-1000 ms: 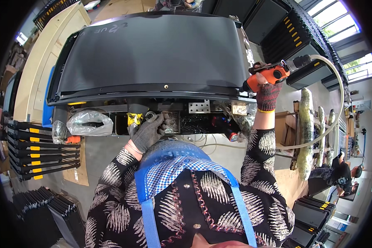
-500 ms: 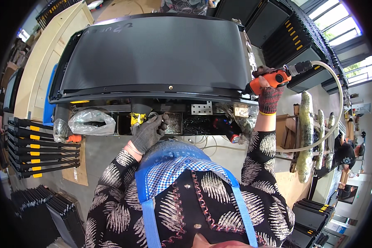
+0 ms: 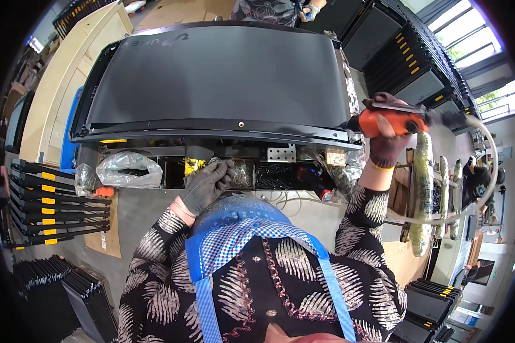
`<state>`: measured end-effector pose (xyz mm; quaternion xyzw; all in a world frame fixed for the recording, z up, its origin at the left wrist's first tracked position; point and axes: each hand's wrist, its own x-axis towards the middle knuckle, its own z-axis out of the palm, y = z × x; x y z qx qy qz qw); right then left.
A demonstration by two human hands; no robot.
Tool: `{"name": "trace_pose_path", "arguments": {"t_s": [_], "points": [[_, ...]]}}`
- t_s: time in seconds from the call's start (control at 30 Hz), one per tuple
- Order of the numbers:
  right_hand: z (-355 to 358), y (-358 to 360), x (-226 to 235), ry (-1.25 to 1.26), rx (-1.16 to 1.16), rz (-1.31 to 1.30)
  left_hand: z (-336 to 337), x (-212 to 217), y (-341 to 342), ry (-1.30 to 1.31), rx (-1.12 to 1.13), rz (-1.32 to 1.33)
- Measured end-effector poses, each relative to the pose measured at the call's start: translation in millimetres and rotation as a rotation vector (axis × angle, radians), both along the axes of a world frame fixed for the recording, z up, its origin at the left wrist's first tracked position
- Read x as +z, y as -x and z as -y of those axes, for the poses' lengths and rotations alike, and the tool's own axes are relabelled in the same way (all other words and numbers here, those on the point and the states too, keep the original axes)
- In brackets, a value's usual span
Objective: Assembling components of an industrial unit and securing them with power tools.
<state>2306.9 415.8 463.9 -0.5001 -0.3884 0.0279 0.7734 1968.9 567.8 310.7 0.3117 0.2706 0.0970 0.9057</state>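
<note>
My right hand (image 3: 388,147), in a dark red knitted glove, grips an orange air screwdriver (image 3: 367,122) with a pale hose at its back. The driver lies roughly level, its tip by the near right corner of a large dark panel (image 3: 217,80) in a black frame. Whether the tip touches a screw cannot be made out. Wearing a grey glove, my left hand (image 3: 203,188) is closed, fingers curled together, beside a parts tray (image 3: 243,174) of small metal pieces. What its fingers hold, if anything, is hidden.
Along the near side run bins with dark screws (image 3: 274,172), a clear plastic bag (image 3: 129,170) and a perforated metal plate (image 3: 281,152). Black frames (image 3: 48,203) stack at left. Wrapped rolls (image 3: 422,194) stand at right. Across the panel is another person's gloved hand (image 3: 310,12).
My right hand and the driver have shifted right, and the hose has swung further out. My left hand stays by the tray, fingers more curled. The other person's hand shows more.
</note>
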Motion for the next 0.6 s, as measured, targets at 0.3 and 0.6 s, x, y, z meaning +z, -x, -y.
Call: {"name": "trace_pose_path", "arguments": {"t_s": [0.3,0.6], "points": [[-8.5,118.0,-15.0,-0.4,0.652,-0.224,6.9,61.4,-26.2,-0.22,-0.137,-0.015],[-16.1,130.8,-44.7,-0.42,0.58,-0.34,11.9,52.2,-27.1,0.131,-0.042,0.108]]}}
